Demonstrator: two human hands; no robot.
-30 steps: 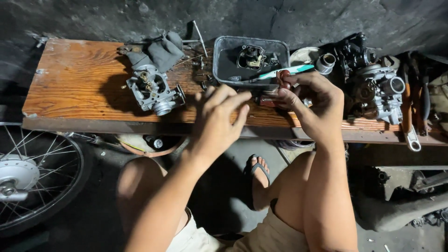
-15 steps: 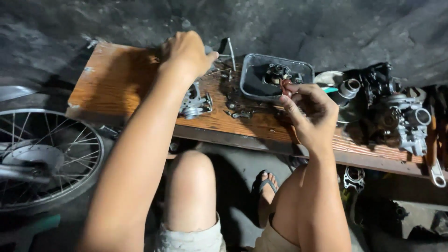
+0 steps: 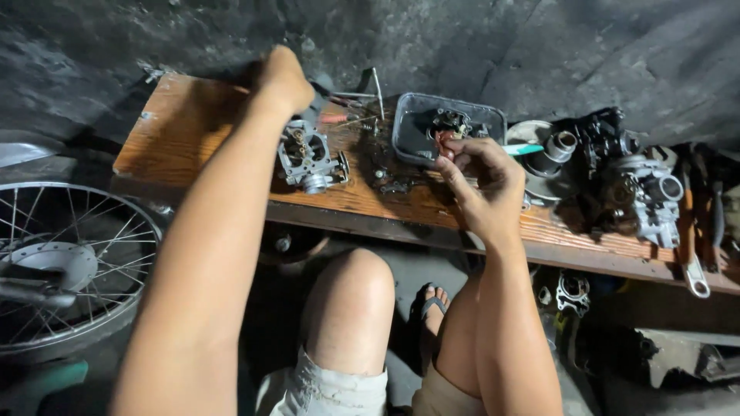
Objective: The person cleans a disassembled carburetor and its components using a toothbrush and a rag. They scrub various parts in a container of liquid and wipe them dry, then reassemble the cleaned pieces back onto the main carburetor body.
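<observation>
My left hand (image 3: 284,78) reaches to the far edge of the wooden plank (image 3: 193,146), fingers curled over something dark that the hand hides. Just below it on the plank lies a grey carburetor body (image 3: 311,158). My right hand (image 3: 484,181) hovers at the near edge of a grey plastic tray (image 3: 408,127), pinching a small reddish part (image 3: 445,141) between its fingertips. A teal-handled tool (image 3: 526,149) lies just right of that hand.
Small loose metal parts (image 3: 389,173) litter the plank between carburetor and tray. More carburetor and engine parts (image 3: 640,192) crowd the right end, with wrenches (image 3: 690,246) by them. A spoked wheel (image 3: 58,262) sits at lower left. My knees are below the plank.
My left hand has gone from in front of me, near the right hand, up and left to the plank's far edge. The right hand stays by the tray, holding the small part.
</observation>
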